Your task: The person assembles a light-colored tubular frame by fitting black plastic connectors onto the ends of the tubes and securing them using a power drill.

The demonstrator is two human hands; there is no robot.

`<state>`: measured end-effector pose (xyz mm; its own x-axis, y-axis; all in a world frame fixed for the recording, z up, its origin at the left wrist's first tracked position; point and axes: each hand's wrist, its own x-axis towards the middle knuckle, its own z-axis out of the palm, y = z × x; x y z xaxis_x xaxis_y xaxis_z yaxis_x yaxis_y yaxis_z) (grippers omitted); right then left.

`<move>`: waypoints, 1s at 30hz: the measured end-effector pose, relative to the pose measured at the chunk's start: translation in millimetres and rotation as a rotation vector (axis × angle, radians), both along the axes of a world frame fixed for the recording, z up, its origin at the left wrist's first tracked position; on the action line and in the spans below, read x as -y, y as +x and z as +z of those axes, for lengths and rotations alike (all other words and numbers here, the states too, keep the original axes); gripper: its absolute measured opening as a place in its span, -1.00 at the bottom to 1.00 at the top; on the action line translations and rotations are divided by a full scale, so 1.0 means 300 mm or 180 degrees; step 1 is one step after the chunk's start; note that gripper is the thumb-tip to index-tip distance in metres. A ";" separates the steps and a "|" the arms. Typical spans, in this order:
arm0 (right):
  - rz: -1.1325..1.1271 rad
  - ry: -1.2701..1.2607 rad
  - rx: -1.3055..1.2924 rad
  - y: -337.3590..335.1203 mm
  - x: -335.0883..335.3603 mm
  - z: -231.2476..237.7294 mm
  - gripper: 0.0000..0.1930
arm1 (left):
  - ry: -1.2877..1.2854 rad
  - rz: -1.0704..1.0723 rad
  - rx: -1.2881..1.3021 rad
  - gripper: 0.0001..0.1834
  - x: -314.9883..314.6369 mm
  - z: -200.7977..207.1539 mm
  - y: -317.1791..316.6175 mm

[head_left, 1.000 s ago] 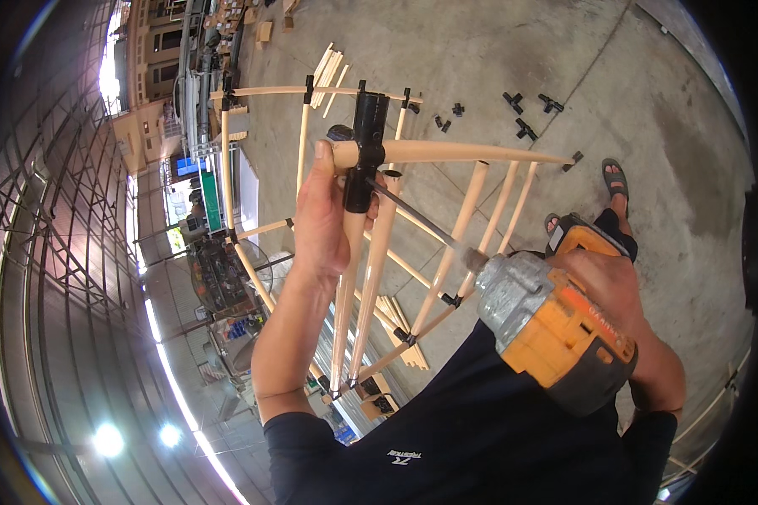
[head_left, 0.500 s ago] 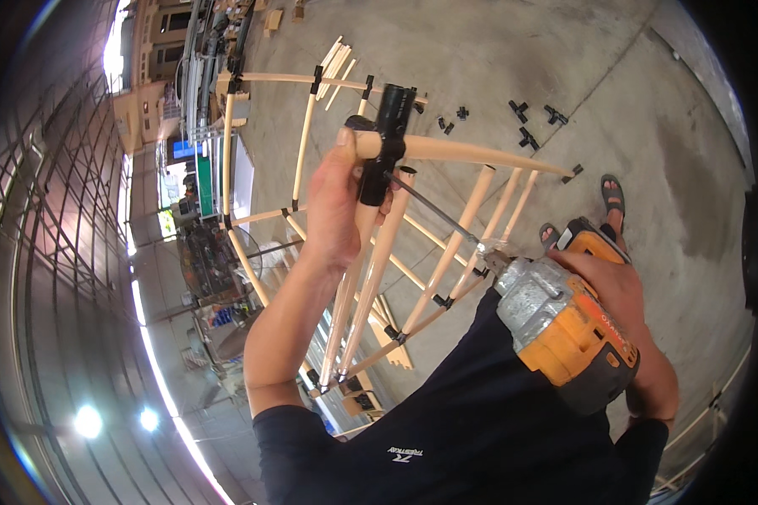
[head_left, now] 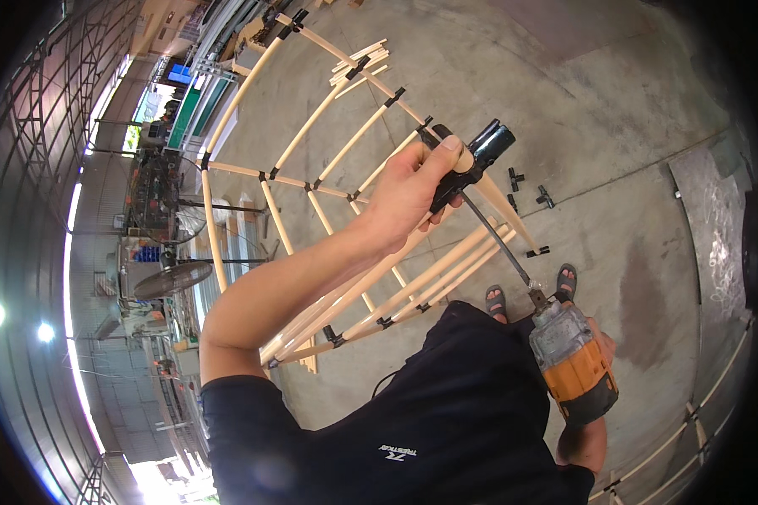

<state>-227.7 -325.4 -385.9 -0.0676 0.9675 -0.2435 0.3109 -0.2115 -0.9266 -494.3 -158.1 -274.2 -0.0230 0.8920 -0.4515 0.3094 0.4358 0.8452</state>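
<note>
My left hand [head_left: 396, 189] is closed around a black pipe joint [head_left: 490, 145] at a corner of a frame of beige pipes [head_left: 313, 124]. Its thumb presses on the pipe end beside the joint. One beige pipe [head_left: 512, 216] slopes from that joint toward the floor. On the right, my right hand [head_left: 602, 338], largely hidden behind the tool, grips an orange and grey power driver [head_left: 571, 353]. From the driver a long thin bit [head_left: 499, 240] reaches up to the underside of the joint, by my left fingers. Whether it sits in a screw is too small to tell.
Loose black joints [head_left: 546, 197] lie on the concrete floor beyond the sloping pipe. A bundle of beige pipes [head_left: 362, 63] rests on the floor behind the frame. A fan [head_left: 172, 280] and cluttered benches stand at left. More pipework [head_left: 691, 417] shows at lower right.
The view has turned, showing more of the frame at left. My left hand keeps its hold on the joint. The driver now hangs lower and more upright, its bit still at the joint.
</note>
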 end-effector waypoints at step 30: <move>0.0108 0.0533 -0.0345 0.023 0.011 0.059 -0.44 | 0.0099 0.0000 0.0064 -0.47 0.005 0.001 -0.003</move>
<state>-220.9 -328.8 -368.0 -0.1178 0.9906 -0.0689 0.2118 -0.0427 -0.9764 -495.0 -159.5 -274.0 -0.0141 0.9056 -0.4239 0.2921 0.4091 0.8644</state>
